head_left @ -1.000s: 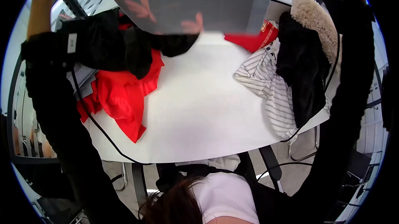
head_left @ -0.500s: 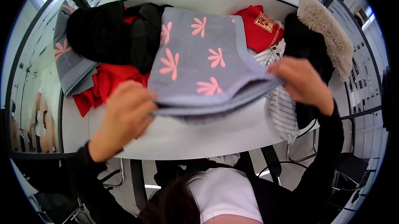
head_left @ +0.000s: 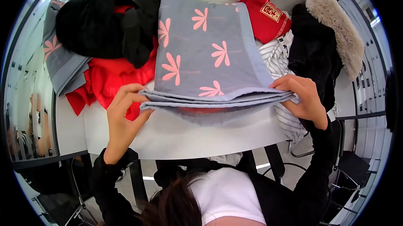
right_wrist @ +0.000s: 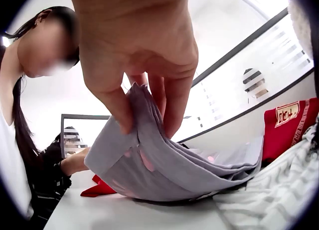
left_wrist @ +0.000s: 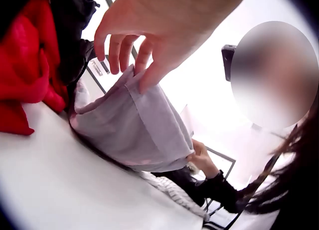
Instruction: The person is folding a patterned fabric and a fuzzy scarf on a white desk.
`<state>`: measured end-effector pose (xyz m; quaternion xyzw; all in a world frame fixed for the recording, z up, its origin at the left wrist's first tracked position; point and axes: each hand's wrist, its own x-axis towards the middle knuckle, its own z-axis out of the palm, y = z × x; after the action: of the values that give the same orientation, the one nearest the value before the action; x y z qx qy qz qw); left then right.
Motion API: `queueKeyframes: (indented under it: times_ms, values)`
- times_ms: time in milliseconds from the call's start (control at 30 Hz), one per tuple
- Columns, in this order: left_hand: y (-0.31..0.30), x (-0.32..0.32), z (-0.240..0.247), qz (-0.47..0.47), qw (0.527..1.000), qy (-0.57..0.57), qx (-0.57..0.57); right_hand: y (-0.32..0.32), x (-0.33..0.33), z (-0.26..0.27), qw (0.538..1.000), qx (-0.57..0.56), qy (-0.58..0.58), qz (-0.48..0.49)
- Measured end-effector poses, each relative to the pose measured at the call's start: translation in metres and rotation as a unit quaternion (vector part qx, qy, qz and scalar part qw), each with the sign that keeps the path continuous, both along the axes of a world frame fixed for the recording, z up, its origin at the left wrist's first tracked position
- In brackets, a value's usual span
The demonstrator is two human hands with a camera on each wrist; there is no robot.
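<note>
A grey cloth with pink flower prints (head_left: 191,58) lies in layers across the middle of the white table, its near edge lifted. The left hand (head_left: 125,115) pinches the near left corner between thumb and fingers, and the right hand (head_left: 304,98) grips the near right corner. In the left wrist view the cloth (left_wrist: 134,125) hangs from the left hand (left_wrist: 159,33), sagging between both hands. Several stacked layers of the cloth (right_wrist: 164,165) show under the right hand (right_wrist: 142,55) in the right wrist view, held between thumb and fingers.
Black garments (head_left: 90,24), a red cloth (head_left: 113,79) and another grey printed cloth (head_left: 63,68) lie at the left. At the right are a red item with a label (head_left: 264,20), striped fabric (head_left: 275,58), a black garment (head_left: 312,45) and a beige fluffy piece (head_left: 338,29).
The cloth, raised close to the camera at first, came down onto the table between the side piles. Since the middle frame, its held edge has spread slightly wider and its layers show more clearly.
</note>
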<state>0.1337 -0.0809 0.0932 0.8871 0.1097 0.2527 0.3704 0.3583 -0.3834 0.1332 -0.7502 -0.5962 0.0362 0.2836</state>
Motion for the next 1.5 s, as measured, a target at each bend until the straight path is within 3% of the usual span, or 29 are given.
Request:
queueKeyframes:
  times_ms: [133,167,267,533,667,767,1033,1167,1333,1500]
  values:
    - [-0.007,-0.001,-0.012,-0.067,0.954,-0.108,0.273,0.002,-0.001,-0.005,0.997,0.001,0.052,-0.048]
    - [-0.007,-0.004,-0.009,-0.127,0.928,-0.096,0.336,0.004,-0.001,-0.006,0.997,0.004,0.057,-0.056]
    - [-0.007,-0.006,-0.013,-0.167,0.88,-0.065,0.44,0.005,0.001,-0.007,0.996,0.008,0.064,-0.06]
    - [0.001,-0.003,-0.015,-0.168,0.933,-0.021,0.318,0.003,-0.001,-0.008,0.998,0.024,0.028,-0.053]
    - [0.008,-0.007,-0.019,-0.066,0.983,-0.025,0.17,-0.004,0.003,-0.011,0.999,0.033,0.014,-0.021]
    - [0.004,-0.007,-0.017,-0.035,0.99,-0.013,0.138,-0.002,0.005,-0.019,0.999,0.048,0.008,0.013]
    - [0.008,-0.004,-0.025,-0.038,0.991,-0.067,0.111,-0.011,0.004,-0.021,0.999,0.036,0.014,-0.027]
    - [0.011,-0.005,-0.034,-0.048,0.992,-0.101,-0.058,-0.013,0.002,-0.024,0.997,0.058,0.012,-0.045]
    - [0.013,-0.004,-0.022,-0.053,0.982,-0.022,-0.181,-0.014,-0.002,-0.03,0.994,0.078,-0.001,-0.074]
    - [0.018,0.004,-0.008,-0.065,0.992,0.021,-0.109,-0.011,0.003,-0.025,0.993,0.06,-0.023,-0.103]
